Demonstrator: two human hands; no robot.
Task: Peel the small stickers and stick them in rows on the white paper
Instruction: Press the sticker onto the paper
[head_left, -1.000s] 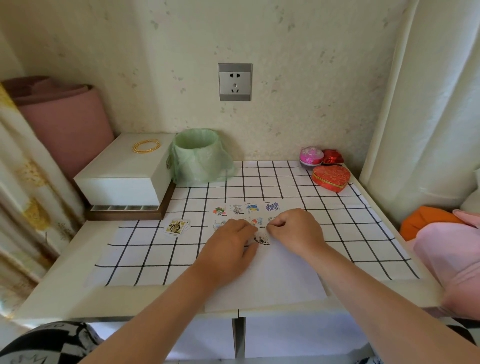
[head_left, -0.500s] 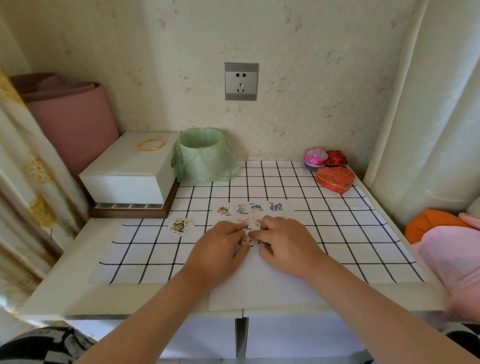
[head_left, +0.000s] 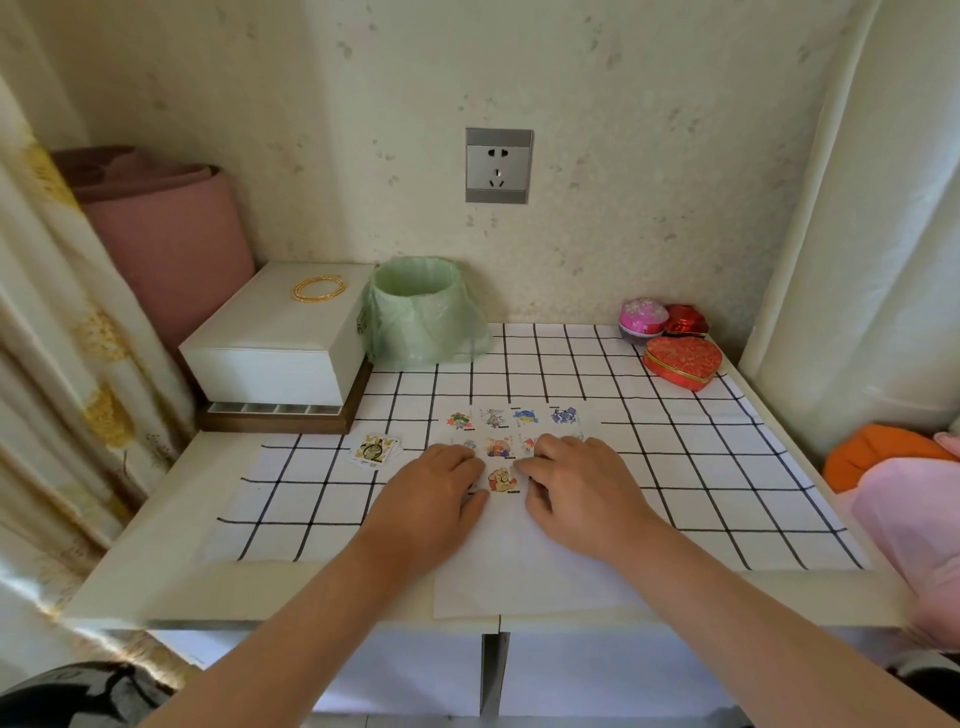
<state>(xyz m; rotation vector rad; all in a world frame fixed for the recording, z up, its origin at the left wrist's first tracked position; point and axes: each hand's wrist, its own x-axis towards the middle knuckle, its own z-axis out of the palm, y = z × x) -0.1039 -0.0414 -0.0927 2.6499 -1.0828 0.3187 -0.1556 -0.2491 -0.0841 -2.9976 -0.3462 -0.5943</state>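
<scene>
Checked cloth (head_left: 675, 467) underlies the white paper (head_left: 519, 571); sticker rows (head_left: 525, 417) fill its far end; the nearest sticker (head_left: 501, 479) lies between left hand (head_left: 431, 499) and right hand (head_left: 582, 488), both released, resting on the sheet, probably steadying it; a small sticker stack (head_left: 375, 451) waits left.

Home bedroom corner, curtains (head_left: 62, 364), jewellery box (head_left: 280, 343)

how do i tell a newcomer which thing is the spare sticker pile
Find the white box at the back left of the table. In front of it, on the checked cloth left of the left hand, lies the sticker pile. Unlike the single stickers on the white paper, it is a small fanned stack, yellow and black on top.
</scene>
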